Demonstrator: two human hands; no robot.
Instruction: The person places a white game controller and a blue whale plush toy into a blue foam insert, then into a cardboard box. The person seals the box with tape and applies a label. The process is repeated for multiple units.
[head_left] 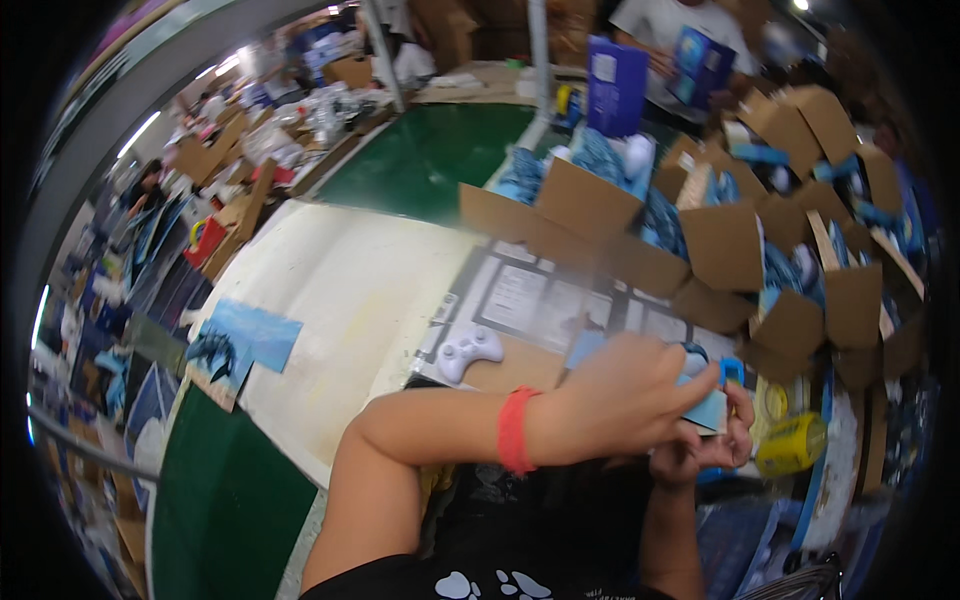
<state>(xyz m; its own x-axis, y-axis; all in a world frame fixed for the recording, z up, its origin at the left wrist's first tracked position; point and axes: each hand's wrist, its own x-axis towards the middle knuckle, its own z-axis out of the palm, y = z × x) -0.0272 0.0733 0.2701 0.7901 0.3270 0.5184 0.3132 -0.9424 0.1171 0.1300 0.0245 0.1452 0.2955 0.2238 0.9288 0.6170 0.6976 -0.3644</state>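
Holding a small blue piece (709, 412) between partly curled left hand (625, 395) and right hand (716, 448). Working near a white controller (470, 353).

Right here the left hand (622, 400) is blurred; beneath it a light-blue piece (708, 412), perhaps card, is partly covered; a co-worker (690, 15) is cropped up top.

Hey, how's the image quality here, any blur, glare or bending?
Head view: the left hand looks smeared, probably by motion; the white game controller is clearer; the ceiling tube light glares white; the grey beam bows along the dark fisheye rim.
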